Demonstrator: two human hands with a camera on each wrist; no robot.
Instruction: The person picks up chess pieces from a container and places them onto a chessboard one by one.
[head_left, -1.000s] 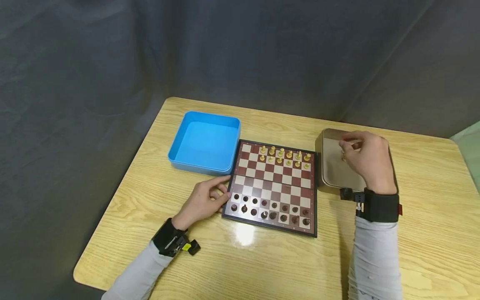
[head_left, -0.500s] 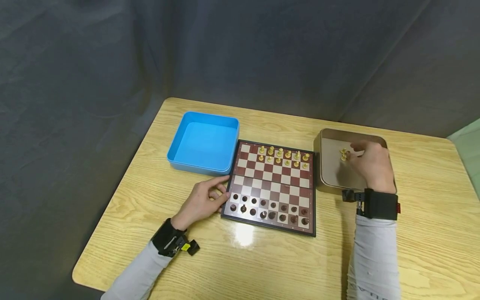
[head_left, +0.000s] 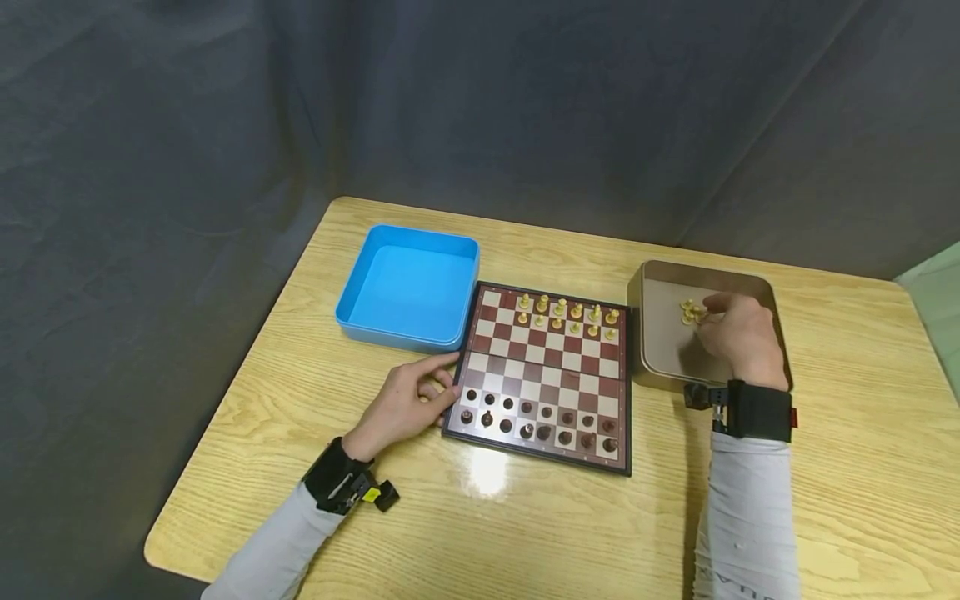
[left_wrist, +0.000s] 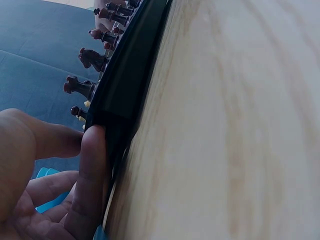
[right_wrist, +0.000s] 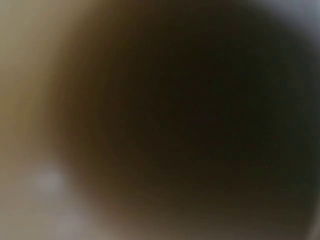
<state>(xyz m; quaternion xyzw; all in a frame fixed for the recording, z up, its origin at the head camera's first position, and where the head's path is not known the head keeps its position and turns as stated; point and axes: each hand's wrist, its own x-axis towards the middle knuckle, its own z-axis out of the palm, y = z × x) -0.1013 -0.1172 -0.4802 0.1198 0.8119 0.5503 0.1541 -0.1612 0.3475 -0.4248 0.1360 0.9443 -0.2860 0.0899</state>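
Observation:
A brown-and-white chessboard (head_left: 517, 364) lies in the middle of the table. Yellow chess pieces (head_left: 559, 308) stand in two rows at its far side, dark chess pieces (head_left: 507, 425) in two rows at its near side. My left hand (head_left: 401, 400) touches the board's left edge with thumb and fingertips; in the left wrist view its fingers (left_wrist: 92, 160) meet the dark rim. Inside a tan box (head_left: 660, 354), my right hand (head_left: 742, 337) is beside several loose yellow pieces (head_left: 688, 312). Whether its fingertips hold one is hidden. The right wrist view is dark and blurred.
A blue square box (head_left: 412, 287) stands behind my left hand, close to the board's far left corner. The tan box is next to the board's right side. A dark curtain (head_left: 480, 117) hangs behind the wooden table (head_left: 570, 533).
My right hand has come down into the tan box, and more loose yellow pieces show beside its fingers. The left hand stays at the board's edge.

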